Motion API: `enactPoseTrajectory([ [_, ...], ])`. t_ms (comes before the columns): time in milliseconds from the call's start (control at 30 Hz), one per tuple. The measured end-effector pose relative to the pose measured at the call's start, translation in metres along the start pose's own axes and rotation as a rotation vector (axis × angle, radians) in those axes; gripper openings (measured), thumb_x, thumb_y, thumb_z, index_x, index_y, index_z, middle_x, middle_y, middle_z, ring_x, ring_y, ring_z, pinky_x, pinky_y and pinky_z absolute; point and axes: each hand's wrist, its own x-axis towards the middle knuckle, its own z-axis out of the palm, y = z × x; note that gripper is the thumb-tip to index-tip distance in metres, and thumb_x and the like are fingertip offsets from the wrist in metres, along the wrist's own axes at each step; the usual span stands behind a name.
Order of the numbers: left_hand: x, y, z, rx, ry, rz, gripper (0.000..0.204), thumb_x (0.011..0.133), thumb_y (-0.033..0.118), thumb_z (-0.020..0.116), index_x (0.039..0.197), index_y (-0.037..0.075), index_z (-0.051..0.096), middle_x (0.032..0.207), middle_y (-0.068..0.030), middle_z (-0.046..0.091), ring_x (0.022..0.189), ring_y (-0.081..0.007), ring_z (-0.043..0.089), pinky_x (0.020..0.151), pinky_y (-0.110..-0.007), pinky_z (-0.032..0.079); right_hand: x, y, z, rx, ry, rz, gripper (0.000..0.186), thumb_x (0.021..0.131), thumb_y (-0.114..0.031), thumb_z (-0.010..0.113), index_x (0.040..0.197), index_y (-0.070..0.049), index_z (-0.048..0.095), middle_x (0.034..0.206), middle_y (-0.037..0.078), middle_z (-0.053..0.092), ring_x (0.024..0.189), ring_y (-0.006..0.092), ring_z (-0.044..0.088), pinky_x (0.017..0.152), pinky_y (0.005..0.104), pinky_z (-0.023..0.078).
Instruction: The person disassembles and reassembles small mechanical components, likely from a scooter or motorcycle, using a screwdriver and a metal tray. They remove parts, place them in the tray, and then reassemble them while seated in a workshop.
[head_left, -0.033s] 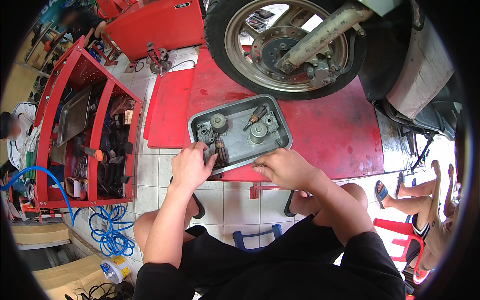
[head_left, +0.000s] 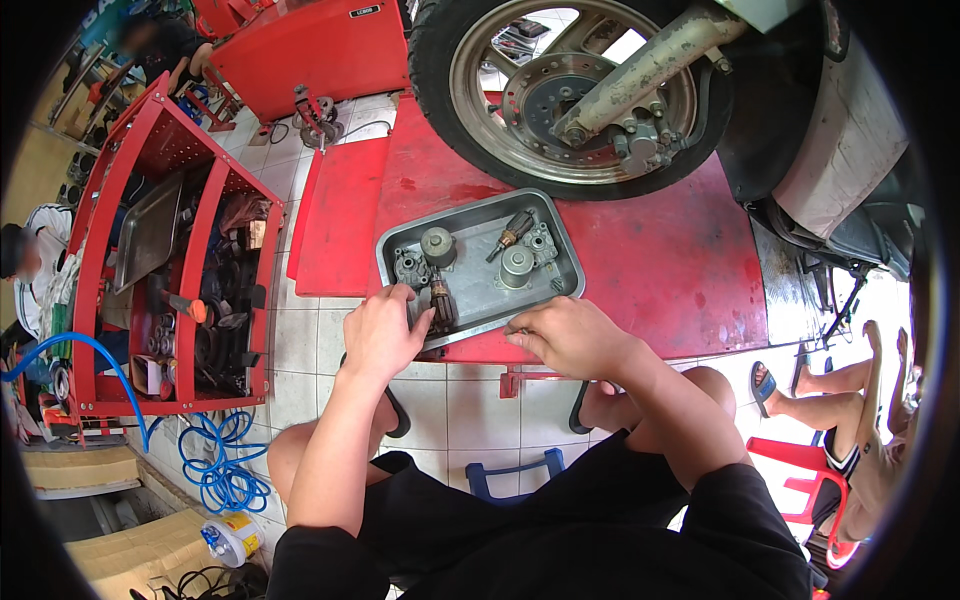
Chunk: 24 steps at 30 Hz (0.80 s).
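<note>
A metal tray [head_left: 470, 220] rests on the red platform [head_left: 660, 270]. Inside are two metal housings with cylinders [head_left: 438, 247] [head_left: 515, 265] and two dark armature-like parts with copper bands [head_left: 512, 232] [head_left: 440, 302]. My left hand [head_left: 385, 335] grips the tray's front left corner, fingers bent over the rim beside the lower armature-like part. My right hand [head_left: 570, 330] has its fingers curled on the front rim, right of centre; its fingertips are partly hidden.
A motorbike wheel [head_left: 440, 100] stands behind the tray. A red cart [head_left: 100, 250] is on the left, above a coiled blue hose [head_left: 225, 460]. Other people appear at upper left [head_left: 160, 55], far left [head_left: 40, 245] and right [head_left: 840, 410]. A blue stool [head_left: 510, 470] is below.
</note>
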Motion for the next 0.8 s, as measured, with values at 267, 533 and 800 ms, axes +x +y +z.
enactPoseTrajectory([
  [267,-0.0001,0.0002,-0.0002,0.001,0.004,0.002,0.035,0.089,0.035,0.078,0.105,0.004,0.070,0.098,-0.0158,0.074,0.088,-0.0355,0.073,0.075,-0.046,0.057,0.0006,0.0010,0.0005,0.003,-0.006,0.001,0.031,0.102,-0.027,0.058,0.111,-0.004,0.076,0.097,0.023,0.074,0.094,0.0432,0.071,0.086,0.0527,0.055],
  [533,0.0005,0.0013,-0.0015,0.007,-0.005,-0.010,0.036,0.088,0.035,0.079,0.106,0.005,0.071,0.098,-0.0159,0.074,0.088,-0.0354,0.074,0.075,-0.046,0.058,0.0003,0.0001,-0.0010,0.007,-0.013,0.010,0.031,0.102,-0.027,0.058,0.111,-0.003,0.076,0.097,0.023,0.074,0.095,0.0433,0.070,0.086,0.0528,0.055],
  [800,0.0007,-0.0020,0.0013,-0.003,0.003,0.000,0.036,0.089,0.035,0.079,0.106,0.004,0.071,0.098,-0.0156,0.074,0.087,-0.0346,0.074,0.075,-0.046,0.058,0.0004,-0.0007,-0.0013,-0.002,-0.011,0.011,0.031,0.102,-0.028,0.057,0.110,-0.004,0.076,0.096,0.022,0.074,0.095,0.0432,0.070,0.087,0.0525,0.055],
])
